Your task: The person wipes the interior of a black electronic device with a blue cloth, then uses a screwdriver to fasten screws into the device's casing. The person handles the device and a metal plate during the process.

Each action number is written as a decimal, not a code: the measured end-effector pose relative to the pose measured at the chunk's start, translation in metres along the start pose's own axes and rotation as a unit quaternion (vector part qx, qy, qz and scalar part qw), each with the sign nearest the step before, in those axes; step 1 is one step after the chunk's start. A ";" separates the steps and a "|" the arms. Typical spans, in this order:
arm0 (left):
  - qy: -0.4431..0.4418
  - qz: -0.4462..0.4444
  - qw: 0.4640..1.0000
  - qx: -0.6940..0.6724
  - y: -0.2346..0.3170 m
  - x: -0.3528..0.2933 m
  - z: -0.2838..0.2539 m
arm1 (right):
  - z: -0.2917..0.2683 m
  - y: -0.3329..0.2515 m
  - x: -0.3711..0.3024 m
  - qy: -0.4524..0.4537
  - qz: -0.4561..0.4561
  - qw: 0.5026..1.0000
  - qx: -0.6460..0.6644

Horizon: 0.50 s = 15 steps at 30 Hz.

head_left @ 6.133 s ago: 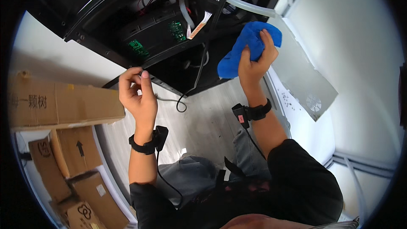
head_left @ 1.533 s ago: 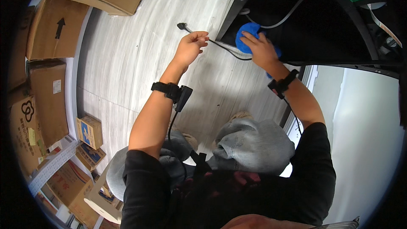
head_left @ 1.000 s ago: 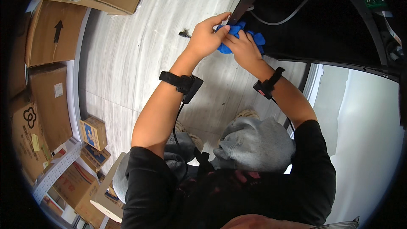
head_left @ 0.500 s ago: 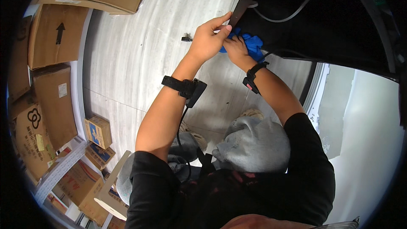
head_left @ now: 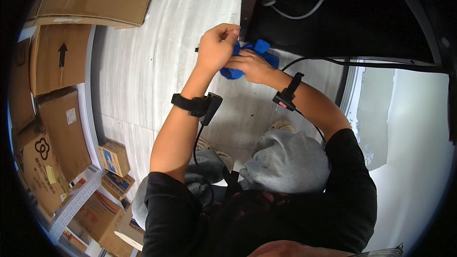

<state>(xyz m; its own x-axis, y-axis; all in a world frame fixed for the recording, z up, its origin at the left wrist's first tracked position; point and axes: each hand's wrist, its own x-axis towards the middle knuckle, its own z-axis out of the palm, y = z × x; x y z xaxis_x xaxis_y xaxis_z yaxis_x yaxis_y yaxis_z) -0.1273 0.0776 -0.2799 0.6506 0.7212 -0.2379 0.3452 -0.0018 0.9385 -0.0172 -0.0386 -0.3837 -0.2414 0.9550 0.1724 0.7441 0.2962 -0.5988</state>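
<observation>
A crumpled blue cloth (head_left: 232, 73) is bunched beside the lower corner of a large black cabinet (head_left: 304, 35), just above the floor. My right hand (head_left: 254, 66) grips it, fingers bent over the fabric, with blue folds showing on both sides. Close by on the left, my left hand (head_left: 215, 51) is closed, its thumb and fingertips drawn together at the cabinet's edge. Whatever lies between those fingertips is too small to make out. Black straps with small devices circle both wrists.
Cardboard boxes (head_left: 62, 59) line the left side, some on a white shelf rack (head_left: 76, 202). A black cable (head_left: 366, 63) runs from the cabinet's underside to the right. A grey hose (head_left: 304, 15) hangs on the cabinet. A white wall (head_left: 419, 123) stands at right.
Both hands and the blue cloth have shifted left and slightly down in view. The left fingers, earlier stretched along the cabinet's edge, are now curled together. My view has moved a little too.
</observation>
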 end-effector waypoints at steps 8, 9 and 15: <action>-0.274 0.076 0.946 -0.155 0.098 -0.045 -0.018 | -0.118 -0.062 -0.002 0.258 0.063 0.909 0.320; -0.328 0.095 0.923 -0.179 0.103 -0.050 -0.019 | -0.134 -0.063 -0.011 0.247 0.029 0.925 0.287; -0.631 0.039 0.774 0.033 0.093 -0.062 0.028 | -0.179 -0.077 -0.048 0.253 -0.078 0.917 0.298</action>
<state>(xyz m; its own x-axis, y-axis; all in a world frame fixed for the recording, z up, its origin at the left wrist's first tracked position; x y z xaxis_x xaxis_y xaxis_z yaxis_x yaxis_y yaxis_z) -0.1163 0.0130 -0.1850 0.7994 -0.5339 -0.2756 0.2788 -0.0766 0.9573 0.0486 -0.1039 -0.2052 0.1170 0.8312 0.5435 0.2159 0.5128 -0.8309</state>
